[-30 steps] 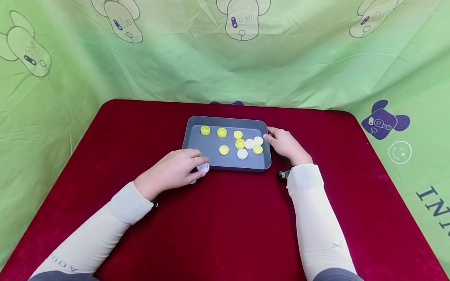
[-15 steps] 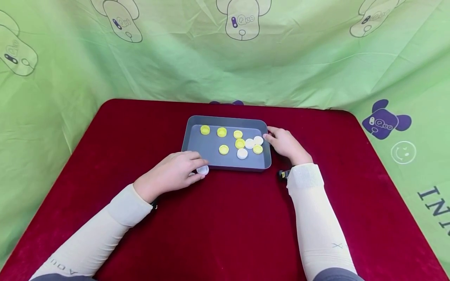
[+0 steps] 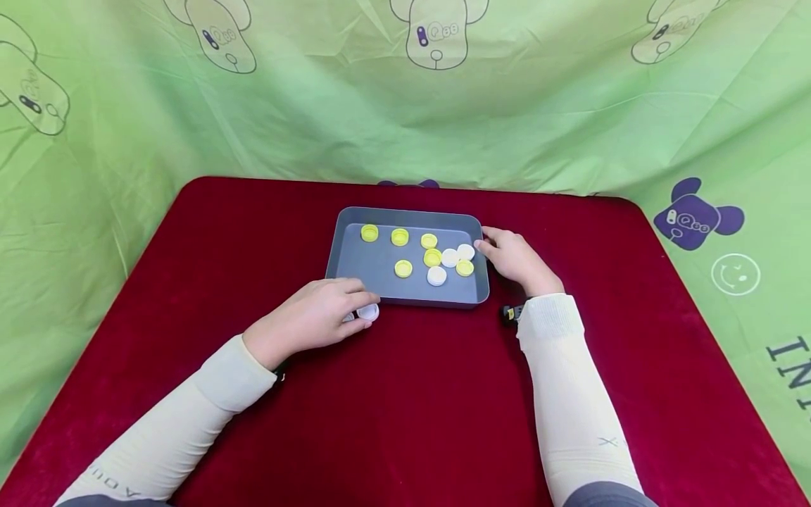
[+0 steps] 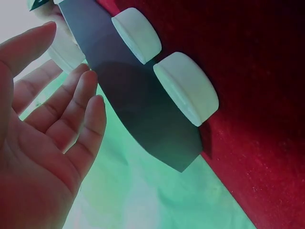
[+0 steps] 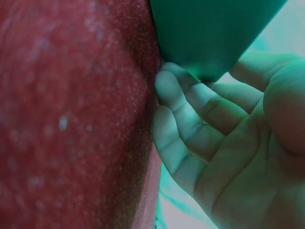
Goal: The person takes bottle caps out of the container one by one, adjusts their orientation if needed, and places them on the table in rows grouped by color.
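Observation:
My left hand (image 3: 313, 313) is at the near left corner of the grey tray (image 3: 357, 267), pinching a white bottle cap (image 3: 368, 312) between thumb and forefinger. In the left wrist view this cap (image 4: 66, 51) is partly covered by the thumb. Two more white caps (image 4: 186, 88) sit on the table against the tray's outer wall, mostly hidden under the hand in the head view. On the right, my right hand (image 3: 516, 260) grips the tray's right side, thumb over the rim and fingers outside. Several yellow caps (image 3: 403, 268) and three white caps (image 3: 436, 276) lie in the tray.
Dark red cloth (image 3: 405, 408) covers the table. A green printed curtain (image 3: 355, 113) hangs behind it and along both sides. A small black device (image 3: 510, 315) is strapped at the right wrist.
My left hand has come slightly nearer the body along the tray's near left corner, the white cap shifting with it. The right hand, tray and caps inside stay put.

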A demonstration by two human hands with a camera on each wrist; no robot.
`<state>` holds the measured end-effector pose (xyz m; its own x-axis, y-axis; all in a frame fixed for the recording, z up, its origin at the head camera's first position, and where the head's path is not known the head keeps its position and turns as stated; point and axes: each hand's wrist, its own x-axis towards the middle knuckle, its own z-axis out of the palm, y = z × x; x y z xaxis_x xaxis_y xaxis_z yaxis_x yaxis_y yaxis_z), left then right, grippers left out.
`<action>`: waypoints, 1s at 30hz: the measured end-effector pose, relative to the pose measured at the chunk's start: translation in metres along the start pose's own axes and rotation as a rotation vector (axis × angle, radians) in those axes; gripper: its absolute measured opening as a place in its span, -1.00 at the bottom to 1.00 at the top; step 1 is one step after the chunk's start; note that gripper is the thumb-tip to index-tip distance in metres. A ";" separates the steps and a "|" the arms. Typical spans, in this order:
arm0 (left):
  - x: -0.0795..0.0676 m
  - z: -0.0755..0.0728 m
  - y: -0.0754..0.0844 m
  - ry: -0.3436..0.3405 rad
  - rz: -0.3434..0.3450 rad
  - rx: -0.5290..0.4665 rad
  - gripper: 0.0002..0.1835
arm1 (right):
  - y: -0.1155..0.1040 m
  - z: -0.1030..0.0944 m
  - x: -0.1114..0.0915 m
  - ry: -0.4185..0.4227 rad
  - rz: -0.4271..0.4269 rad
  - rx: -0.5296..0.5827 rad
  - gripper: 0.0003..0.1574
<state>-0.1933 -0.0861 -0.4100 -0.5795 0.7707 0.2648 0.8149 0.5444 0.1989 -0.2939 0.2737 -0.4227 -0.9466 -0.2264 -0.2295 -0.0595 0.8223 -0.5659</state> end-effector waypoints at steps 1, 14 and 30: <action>0.000 0.001 0.000 -0.005 0.000 0.001 -0.69 | 0.000 0.000 0.000 -0.001 -0.001 -0.001 -0.29; -0.001 0.010 0.000 -0.026 0.027 -0.005 -0.69 | 0.002 0.001 0.000 0.012 -0.011 -0.002 -0.29; -0.001 0.014 0.003 -0.031 0.031 -0.003 -0.70 | 0.002 0.001 0.001 0.009 -0.011 -0.004 -0.28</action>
<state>-0.1901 -0.0809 -0.4233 -0.5532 0.7974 0.2412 0.8325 0.5190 0.1935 -0.2944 0.2751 -0.4247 -0.9487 -0.2310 -0.2158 -0.0715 0.8217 -0.5654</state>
